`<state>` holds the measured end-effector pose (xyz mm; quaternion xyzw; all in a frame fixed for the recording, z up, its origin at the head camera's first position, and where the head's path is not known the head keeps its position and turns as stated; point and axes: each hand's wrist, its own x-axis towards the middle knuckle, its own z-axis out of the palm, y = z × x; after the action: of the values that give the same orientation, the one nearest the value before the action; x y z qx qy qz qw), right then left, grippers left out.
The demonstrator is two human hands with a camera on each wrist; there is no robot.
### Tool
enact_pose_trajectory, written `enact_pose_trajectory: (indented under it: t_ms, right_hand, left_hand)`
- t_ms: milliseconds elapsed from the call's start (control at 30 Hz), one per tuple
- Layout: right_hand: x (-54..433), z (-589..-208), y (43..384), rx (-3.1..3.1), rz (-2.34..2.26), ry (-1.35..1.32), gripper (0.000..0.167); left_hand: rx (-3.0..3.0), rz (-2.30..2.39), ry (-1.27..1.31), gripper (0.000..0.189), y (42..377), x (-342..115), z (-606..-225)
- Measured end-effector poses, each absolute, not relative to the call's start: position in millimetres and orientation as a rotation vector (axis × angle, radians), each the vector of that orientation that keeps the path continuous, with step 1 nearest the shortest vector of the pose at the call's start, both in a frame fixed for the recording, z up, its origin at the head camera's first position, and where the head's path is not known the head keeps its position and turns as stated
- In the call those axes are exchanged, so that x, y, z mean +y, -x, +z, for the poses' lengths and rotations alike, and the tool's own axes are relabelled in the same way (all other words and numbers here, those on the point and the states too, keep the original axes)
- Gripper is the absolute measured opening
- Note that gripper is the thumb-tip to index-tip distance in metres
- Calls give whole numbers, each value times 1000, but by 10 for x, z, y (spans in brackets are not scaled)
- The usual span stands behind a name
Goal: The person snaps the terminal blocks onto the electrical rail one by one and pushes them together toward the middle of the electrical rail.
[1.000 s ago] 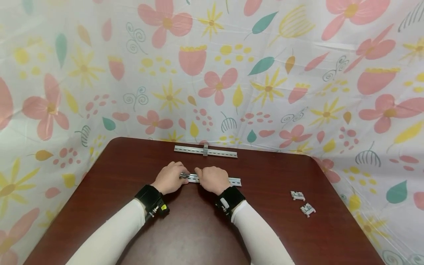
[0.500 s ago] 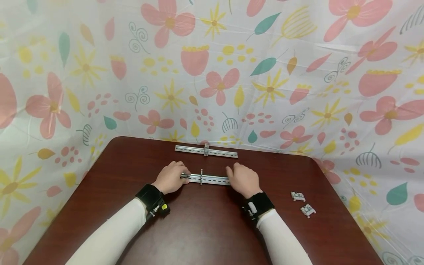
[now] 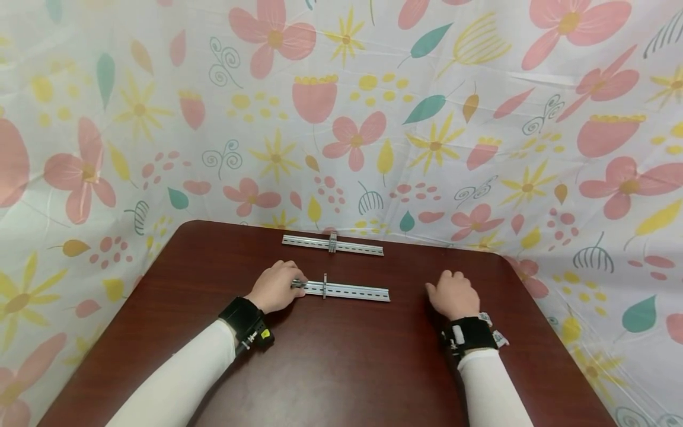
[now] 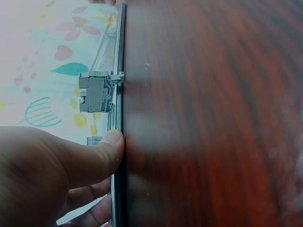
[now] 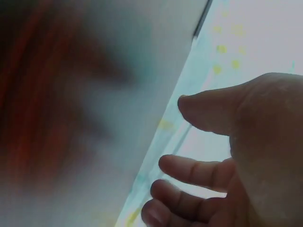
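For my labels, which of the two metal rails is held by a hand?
The nearer rail, gripped by the left hand; no hand touches the farther rail.

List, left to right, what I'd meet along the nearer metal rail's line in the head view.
Left hand → upright gray module → nearer rail's bare right end → right hand

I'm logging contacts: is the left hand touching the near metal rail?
Touching: the left wrist view shows the left hand with its thumb against the near metal rail, no gap between.
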<state>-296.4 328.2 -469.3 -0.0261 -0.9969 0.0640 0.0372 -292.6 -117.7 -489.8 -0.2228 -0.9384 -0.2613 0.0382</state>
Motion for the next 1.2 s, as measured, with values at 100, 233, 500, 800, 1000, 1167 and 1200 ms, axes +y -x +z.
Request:
enact_pose_trajectory:
  t_ms: [100, 233, 500, 800, 1000, 1167, 1200]
  right_hand:
    - [3482, -4620, 2928, -3125, 191, 165, 64]
    - [3701, -4537, 2882, -3227, 202, 253, 71]
    - [3913, -4455, 2787, -3307, 224, 391, 72]
    - [3987, -4347, 2743, -3372, 350, 304, 30]
    - [4020, -4358, 2757, -3359, 408, 226, 30]
    - [4050, -4433, 2821, -3304, 412, 235, 32]
    - [4053, -4450, 2832, -3290, 415, 238, 33]
  left_hand:
    - [-2879, -802, 681, 17, 2927, -1175, -4902]
    - [-2878, -799, 677, 17, 2923, -1173, -4903]
    - [-2882, -811, 676, 18, 2914, -1170, -4900]
    - [-2879, -802, 678, 18, 2930, -1173, -4924]
    - [-2875, -814, 683, 17, 2934, -1174, -4925]
    - [-2868, -810, 688, 17, 2942, -1186, -4942]
    - [-2864, -807, 691, 17, 2943, -1188, -4944]
